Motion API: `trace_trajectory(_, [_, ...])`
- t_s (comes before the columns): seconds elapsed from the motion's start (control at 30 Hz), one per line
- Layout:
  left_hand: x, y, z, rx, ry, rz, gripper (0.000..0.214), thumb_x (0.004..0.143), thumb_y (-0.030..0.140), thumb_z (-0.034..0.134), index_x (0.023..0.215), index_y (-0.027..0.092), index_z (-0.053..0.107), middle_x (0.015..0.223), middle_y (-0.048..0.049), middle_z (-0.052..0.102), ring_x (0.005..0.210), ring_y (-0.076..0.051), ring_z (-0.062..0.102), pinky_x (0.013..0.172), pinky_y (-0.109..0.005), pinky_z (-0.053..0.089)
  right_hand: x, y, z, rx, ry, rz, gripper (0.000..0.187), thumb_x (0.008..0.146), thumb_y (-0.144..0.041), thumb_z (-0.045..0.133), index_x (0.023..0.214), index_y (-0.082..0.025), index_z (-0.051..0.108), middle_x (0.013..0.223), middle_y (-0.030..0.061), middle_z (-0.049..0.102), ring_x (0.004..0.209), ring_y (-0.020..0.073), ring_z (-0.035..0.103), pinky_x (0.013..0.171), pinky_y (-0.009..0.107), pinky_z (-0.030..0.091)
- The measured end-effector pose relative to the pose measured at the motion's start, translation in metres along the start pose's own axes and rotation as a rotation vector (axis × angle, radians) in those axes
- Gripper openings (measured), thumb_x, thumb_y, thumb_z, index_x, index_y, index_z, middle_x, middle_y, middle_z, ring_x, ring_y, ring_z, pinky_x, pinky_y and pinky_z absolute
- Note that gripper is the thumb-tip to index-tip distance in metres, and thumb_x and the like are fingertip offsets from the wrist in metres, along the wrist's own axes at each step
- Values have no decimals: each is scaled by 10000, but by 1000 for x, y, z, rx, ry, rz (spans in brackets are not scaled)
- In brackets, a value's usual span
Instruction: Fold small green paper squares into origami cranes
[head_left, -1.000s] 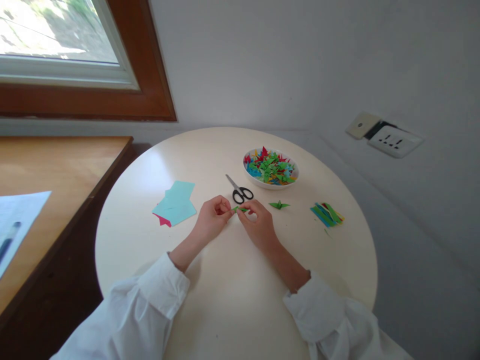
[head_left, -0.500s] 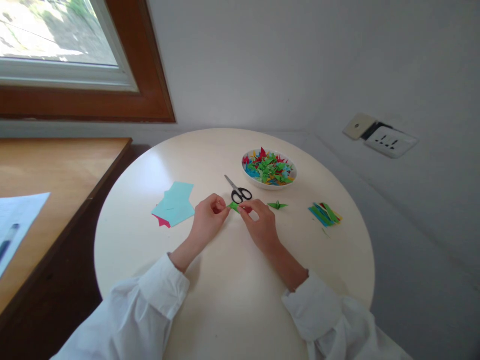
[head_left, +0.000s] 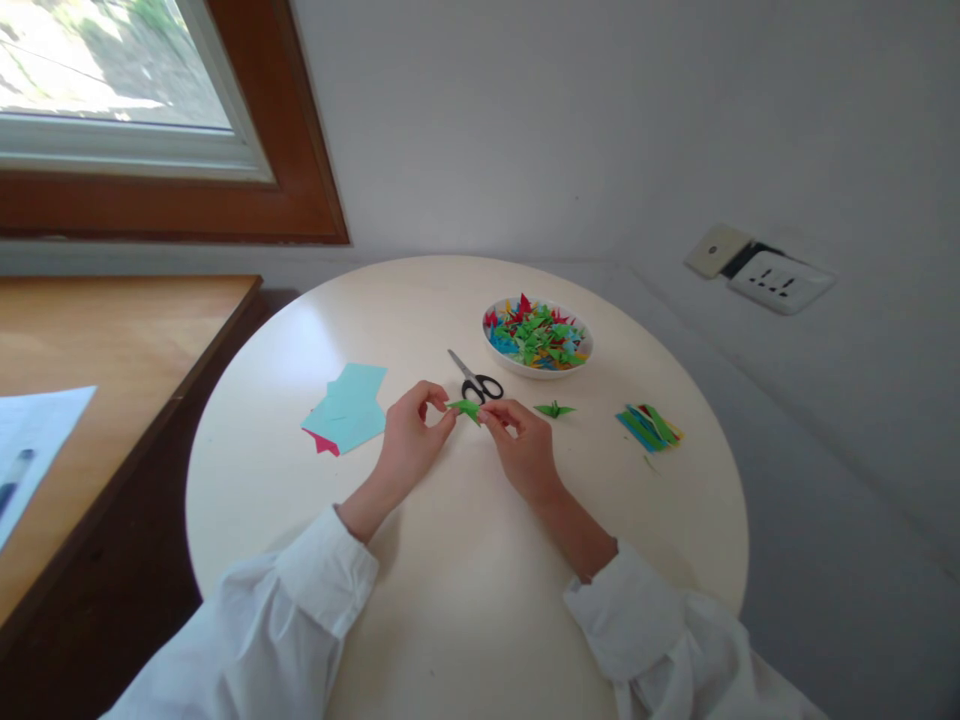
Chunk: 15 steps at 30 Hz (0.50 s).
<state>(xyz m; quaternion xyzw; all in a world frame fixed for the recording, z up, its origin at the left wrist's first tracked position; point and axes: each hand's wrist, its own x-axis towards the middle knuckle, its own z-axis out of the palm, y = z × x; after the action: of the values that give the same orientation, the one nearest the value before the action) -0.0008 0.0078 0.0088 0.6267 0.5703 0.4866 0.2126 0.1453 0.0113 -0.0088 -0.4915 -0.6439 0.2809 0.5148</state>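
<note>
A small green paper crane [head_left: 468, 408], with pointed ends showing, is between my two hands above the middle of the round table. My right hand [head_left: 523, 445] pinches its right end between thumb and forefinger. At the left tip, my left hand [head_left: 412, 430] has its thumb and forefinger curled close around the paper. Just beyond the fingers lie scissors [head_left: 474, 378] with black handles, blades pointing away to the left. Another green paper crane [head_left: 555, 410] rests on the table to the right of my right hand.
A white oval bowl [head_left: 538, 374] full of colourful paper cranes stands at the back. Light-blue and pink paper sheets [head_left: 351, 408] lie left. Coloured paper strips [head_left: 649, 428] are piled right on the round white table [head_left: 450, 600]. A wooden desk [head_left: 112, 330] stands at the left.
My left fingers have shifted slightly back and left, so more of the green paper crane shows, its left tip included. My right hand keeps its pinch.
</note>
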Motion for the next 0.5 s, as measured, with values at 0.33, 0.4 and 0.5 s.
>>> trace_trajectory(0.33, [1,-9,6,-392,-293,14,182,733,272,608,885,173,603,905,-71,644,864,-170,604,811,-307,466,-1,0,2,217,-1,36,60,728,-236,592,725,-191,632,703,5,666,688,145,607,663,258,471])
trace_trajectory(0.4, [1,-9,5,-386,-287,2,165,733,283,610,849,166,619,863,-69,652,830,-170,605,782,-296,469,-1,-3,2,234,-4,42,60,719,-240,601,714,-190,634,702,7,669,684,146,610,658,259,478])
trace_trajectory(0.5, [1,-8,4,-368,-273,6,142,740,280,601,815,162,628,836,-67,660,809,-168,608,770,-289,468,-2,-6,2,251,-2,59,63,703,-246,613,696,-188,636,698,12,671,680,148,614,648,261,486])
